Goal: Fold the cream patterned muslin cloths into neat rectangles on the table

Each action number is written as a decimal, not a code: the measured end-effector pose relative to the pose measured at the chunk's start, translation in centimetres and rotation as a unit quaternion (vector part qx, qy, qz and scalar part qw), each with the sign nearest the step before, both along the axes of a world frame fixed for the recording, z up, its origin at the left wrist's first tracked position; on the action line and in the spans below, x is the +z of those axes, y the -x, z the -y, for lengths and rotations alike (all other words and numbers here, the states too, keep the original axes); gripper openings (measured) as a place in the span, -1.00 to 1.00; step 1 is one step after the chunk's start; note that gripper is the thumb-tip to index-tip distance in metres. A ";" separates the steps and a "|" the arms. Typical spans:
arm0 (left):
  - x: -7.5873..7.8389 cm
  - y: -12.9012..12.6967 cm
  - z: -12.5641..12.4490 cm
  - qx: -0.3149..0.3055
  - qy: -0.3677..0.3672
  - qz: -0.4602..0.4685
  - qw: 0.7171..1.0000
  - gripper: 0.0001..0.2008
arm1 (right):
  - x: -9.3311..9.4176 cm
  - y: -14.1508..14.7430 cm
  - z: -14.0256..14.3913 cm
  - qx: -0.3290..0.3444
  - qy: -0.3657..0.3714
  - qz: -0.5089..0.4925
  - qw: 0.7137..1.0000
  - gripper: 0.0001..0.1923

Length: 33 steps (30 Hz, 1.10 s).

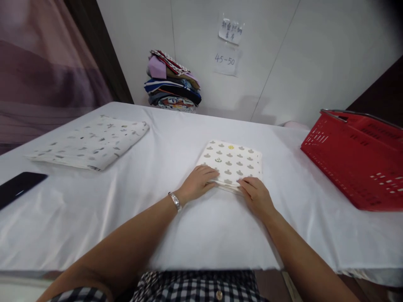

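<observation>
A folded white cloth (pixel 231 161) with grey cloud-like or hat-like shapes and a small yellow print lies flat on the white-covered table, its layers showing along the near edge. At the near left corner, my left hand (pixel 200 181) has its fingers on top of the cloth and its thumb by the edge, closed on it. Near the opposite front corner, my right hand (pixel 255 193) pinches the edge between thumb and fingers. Parts of the fingertips are hidden by the hands themselves.
Another folded white cloth (pixel 91 142) with dark prints lies on the left, beyond a black phone-like slab (pixel 20 186). A red plastic basket (pixel 352 163) stands at the right. Against the wall is a stack of folded fabrics (pixel 173 84). The white tablecloth (pixel 141 201) has wrinkles.
</observation>
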<state>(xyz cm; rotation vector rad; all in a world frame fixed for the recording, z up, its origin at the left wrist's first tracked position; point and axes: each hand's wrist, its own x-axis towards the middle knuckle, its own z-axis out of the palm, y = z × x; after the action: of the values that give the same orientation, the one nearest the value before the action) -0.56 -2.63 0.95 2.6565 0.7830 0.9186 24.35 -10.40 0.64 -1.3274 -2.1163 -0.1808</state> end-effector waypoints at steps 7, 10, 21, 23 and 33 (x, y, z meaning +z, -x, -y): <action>0.1 -0.2 0.1 0.005 0.004 0.002 1.000 -0.78 | 0.3 -0.1 0.3 0.022 -0.004 -0.020 1.000 -0.71; 0.2 -0.2 0.1 0.007 0.002 0.007 1.000 -0.77 | 0.3 -0.2 0.3 0.036 -0.012 -0.040 0.998 -0.69; 0.7 -0.2 0.4 0.007 0.022 0.009 1.000 -0.77 | -0.2 -0.7 0.1 0.048 0.021 -0.038 0.998 -0.67; 0.7 -0.2 0.4 0.008 0.019 0.009 1.000 -0.76 | -0.1 -0.7 0.2 0.050 0.027 -0.036 0.998 -0.67; 0.3 -0.2 0.1 0.008 -0.002 -0.020 1.000 -0.75 | 0.4 -0.5 0.2 0.044 0.030 -0.044 0.998 -0.72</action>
<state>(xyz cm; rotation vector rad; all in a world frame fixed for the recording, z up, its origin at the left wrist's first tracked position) -0.35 -2.77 1.22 2.6839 0.8126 0.8745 24.80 -10.63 1.05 -1.2500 -2.1154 -0.0223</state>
